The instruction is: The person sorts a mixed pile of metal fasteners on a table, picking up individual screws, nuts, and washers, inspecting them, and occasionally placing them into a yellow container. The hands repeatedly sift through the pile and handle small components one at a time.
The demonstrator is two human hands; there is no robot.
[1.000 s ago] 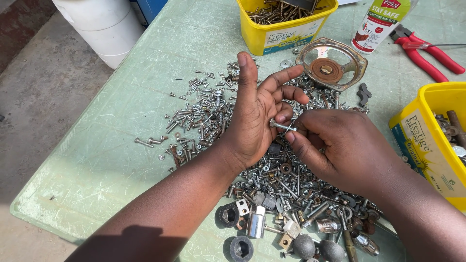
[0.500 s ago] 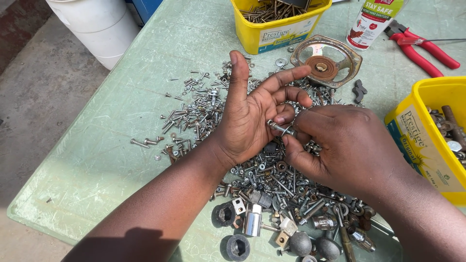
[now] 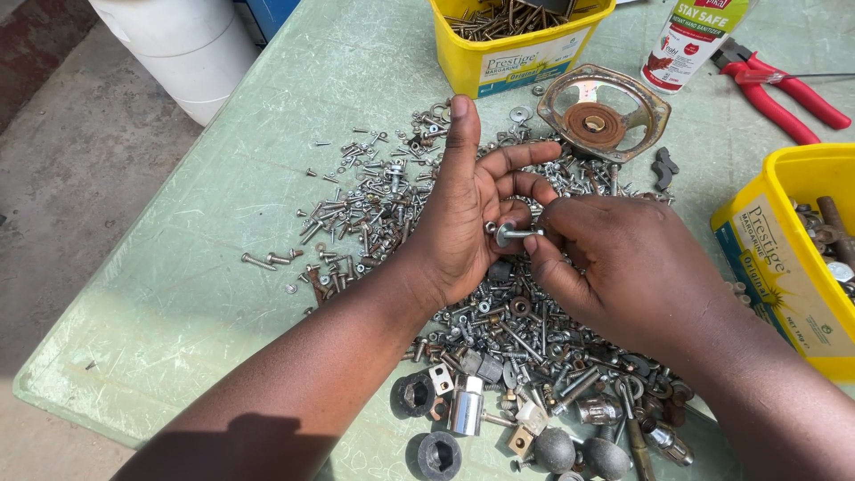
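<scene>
My left hand (image 3: 468, 218) is held palm-up over a heap of screws, bolts and nuts (image 3: 508, 330) on a pale green table (image 3: 205, 267). Its thumb points up and its fingers curl toward a small bolt with a washer (image 3: 509, 233). My right hand (image 3: 623, 267) pinches that bolt by the shank end, just above the left palm. Both hands meet at the bolt over the middle of the heap.
A yellow tub of screws (image 3: 521, 40) stands at the back, another yellow tub (image 3: 788, 254) at the right edge. A rusty round speaker frame (image 3: 606, 111), a white bottle (image 3: 695, 40) and red pliers (image 3: 784, 93) lie behind. Sockets and round knobs (image 3: 499, 419) sit near the front. A white bucket (image 3: 178, 44) stands on the floor.
Both hands have stayed over the heap, turning the small bolt between the fingers; the left fingers have curled in slightly toward it.
</scene>
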